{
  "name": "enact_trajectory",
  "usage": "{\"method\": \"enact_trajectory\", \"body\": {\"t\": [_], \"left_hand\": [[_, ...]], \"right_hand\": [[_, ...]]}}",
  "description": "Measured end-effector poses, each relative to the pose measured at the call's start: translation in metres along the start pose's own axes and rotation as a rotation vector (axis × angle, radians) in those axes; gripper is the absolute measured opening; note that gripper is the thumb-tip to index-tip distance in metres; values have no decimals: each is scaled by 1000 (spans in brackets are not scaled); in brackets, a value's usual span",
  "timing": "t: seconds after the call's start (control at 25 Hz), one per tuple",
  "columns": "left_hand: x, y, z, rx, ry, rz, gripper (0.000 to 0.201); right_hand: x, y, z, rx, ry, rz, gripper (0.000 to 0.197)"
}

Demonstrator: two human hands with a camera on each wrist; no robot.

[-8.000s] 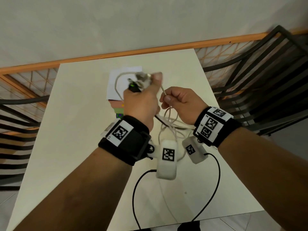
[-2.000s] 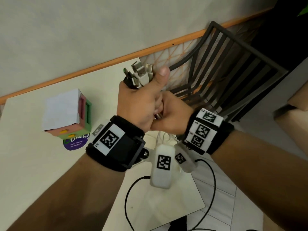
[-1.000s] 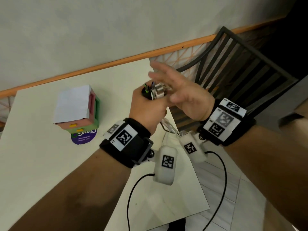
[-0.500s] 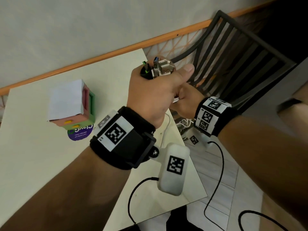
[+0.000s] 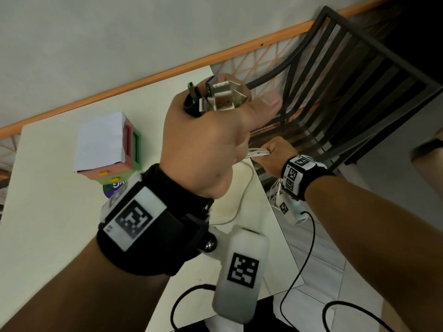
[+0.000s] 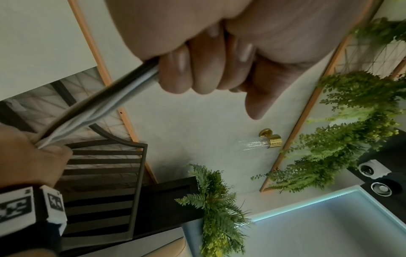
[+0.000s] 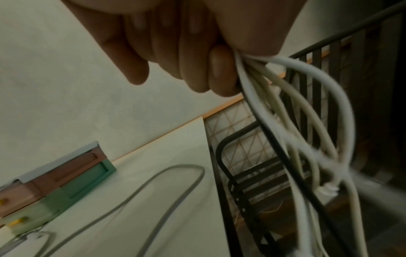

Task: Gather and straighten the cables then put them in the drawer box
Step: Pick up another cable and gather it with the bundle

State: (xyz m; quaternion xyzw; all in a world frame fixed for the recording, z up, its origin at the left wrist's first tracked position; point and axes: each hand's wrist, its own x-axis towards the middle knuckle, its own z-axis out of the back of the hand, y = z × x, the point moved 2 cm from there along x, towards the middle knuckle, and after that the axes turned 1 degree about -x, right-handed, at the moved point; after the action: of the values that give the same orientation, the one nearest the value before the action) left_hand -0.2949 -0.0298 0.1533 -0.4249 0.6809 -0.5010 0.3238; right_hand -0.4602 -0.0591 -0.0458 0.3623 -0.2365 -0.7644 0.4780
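Note:
My left hand point(image 5: 206, 144) is raised in a fist round a bundle of cables, and their USB plugs point(image 5: 215, 97) stick up out of the top of the fist. The white and black cables point(image 6: 92, 107) run taut from it down to my right hand point(image 5: 275, 156), which grips the bundle lower, beyond the table's right edge. Below my right fist the cables point(image 7: 303, 132) hang in loose loops. One grey cable point(image 7: 153, 191) loops across the tabletop. The drawer box point(image 5: 107, 147), pink and green with a white top, stands on the table to the left.
The cream table point(image 5: 48, 236) ends just right of my left wrist. A dark slatted metal chair point(image 5: 347, 80) stands beyond that edge, under my right hand. A wall with an orange strip point(image 5: 143, 80) runs behind. Black camera leads point(image 5: 306, 259) hang from my wrists.
My right hand has slid down the bundle, away from my left fist, drawing the cables taut. My left hand has lifted closer to the camera, plugs still on top.

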Motion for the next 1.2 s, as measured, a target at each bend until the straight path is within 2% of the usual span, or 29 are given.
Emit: {"method": "enact_trajectory", "body": {"t": [0.28, 0.36, 0.48, 0.56, 0.72, 0.88, 0.96, 1.04, 1.16, 1.2], "left_hand": [[-4, 6, 28, -41, -35, 42, 36], [-3, 12, 42, -80, -110, 80, 37], [3, 19, 73, -194, -273, 146, 50], [5, 21, 92, -252, -339, 149, 51], [-1, 31, 120, -266, -350, 96, 48], [-14, 48, 158, -260, -378, 94, 42], [-21, 59, 178, -281, -416, 112, 41], [-28, 72, 196, -296, -488, 109, 39], [-39, 91, 229, -330, -651, 124, 37], [-43, 96, 242, -342, -706, 136, 39]], "right_hand": [[7, -20, -18, -125, 63, -118, 38], [10, -25, -26, -169, 103, -162, 36], [13, -23, -38, -254, 176, -165, 35], [11, -17, -46, -320, 207, -114, 37], [-3, 4, -60, -392, 211, 89, 43], [-18, 36, -74, -122, 332, 285, 58], [-20, 61, -85, 63, 354, 289, 72], [-24, 92, -104, 111, 319, 238, 62], [-24, 133, -152, -224, 244, 351, 24], [-23, 143, -167, -320, 253, 374, 20]]}}
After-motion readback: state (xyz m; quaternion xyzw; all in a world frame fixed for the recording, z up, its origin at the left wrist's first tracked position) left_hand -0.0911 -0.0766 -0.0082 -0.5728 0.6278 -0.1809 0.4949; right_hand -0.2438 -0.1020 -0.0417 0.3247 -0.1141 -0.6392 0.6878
